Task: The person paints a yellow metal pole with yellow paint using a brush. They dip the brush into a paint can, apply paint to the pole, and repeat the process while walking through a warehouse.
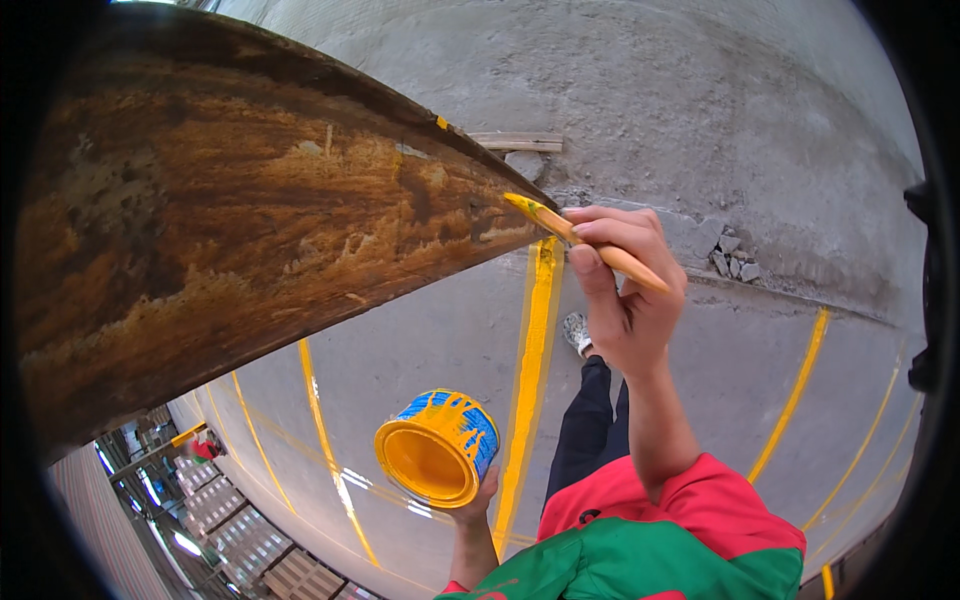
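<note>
Fingers (600, 240) of the right hand (625, 300) are pinched closed around one paintbrush (585, 243), its wooden handle slanting down to the right and its yellow-loaded bristles touching the lower edge of a rusty steel beam (230, 220). Fingers of the left hand (475, 505) curl under one open paint can (437, 447), gripping it from below; the can is tilted toward the camera, yellow inside, with yellow drips running over its blue side. It hangs below the beam and well apart from the brush.

One beam fills the upper left, brown and orange with rust, with a small yellow dab on its top edge. Far below lies a grey concrete floor (720, 370) marked with several yellow painted lines (538, 330); about six can be counted, one broad stripe straight under the brush. One wooden plank (518, 142) and a small heap of rubble (735, 262) lie on the concrete beyond. One shoe (577, 330) and a dark trouser leg (585, 430) show beneath the right forearm, whose sleeve (700, 500) is red over green. At the lower left, lower storeys of an open structure (200, 500) are visible.
</note>
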Motion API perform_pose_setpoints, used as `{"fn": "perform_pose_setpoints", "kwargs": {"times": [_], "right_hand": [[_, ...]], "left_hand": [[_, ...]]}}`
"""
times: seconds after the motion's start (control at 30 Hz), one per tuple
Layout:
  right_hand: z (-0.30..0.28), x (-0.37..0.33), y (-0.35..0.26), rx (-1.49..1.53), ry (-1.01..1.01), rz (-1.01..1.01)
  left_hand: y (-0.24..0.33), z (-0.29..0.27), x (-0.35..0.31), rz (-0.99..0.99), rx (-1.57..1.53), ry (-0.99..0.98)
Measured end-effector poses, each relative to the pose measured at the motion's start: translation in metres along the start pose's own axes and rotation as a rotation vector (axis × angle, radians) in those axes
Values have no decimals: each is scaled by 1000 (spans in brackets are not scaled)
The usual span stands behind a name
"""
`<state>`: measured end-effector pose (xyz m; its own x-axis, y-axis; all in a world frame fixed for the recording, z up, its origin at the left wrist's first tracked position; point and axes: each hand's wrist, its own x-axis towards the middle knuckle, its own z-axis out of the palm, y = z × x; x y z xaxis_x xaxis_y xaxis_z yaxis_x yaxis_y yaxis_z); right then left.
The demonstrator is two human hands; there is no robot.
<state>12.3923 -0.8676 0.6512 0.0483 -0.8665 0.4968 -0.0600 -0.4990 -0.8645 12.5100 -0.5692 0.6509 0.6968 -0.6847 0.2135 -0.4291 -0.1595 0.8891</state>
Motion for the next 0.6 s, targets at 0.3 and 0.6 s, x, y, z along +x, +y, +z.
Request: {"fn": "perform_pose_setpoints", "kwargs": {"times": [0.3, 0.6], "right_hand": [[9, -2, 6, -84, -215, -64], [19, -3, 20, 93, -363, 33]], "left_hand": [[-2, -1, -8, 33, 45, -16], [0, -1, -14, 58, 67, -19]]}}
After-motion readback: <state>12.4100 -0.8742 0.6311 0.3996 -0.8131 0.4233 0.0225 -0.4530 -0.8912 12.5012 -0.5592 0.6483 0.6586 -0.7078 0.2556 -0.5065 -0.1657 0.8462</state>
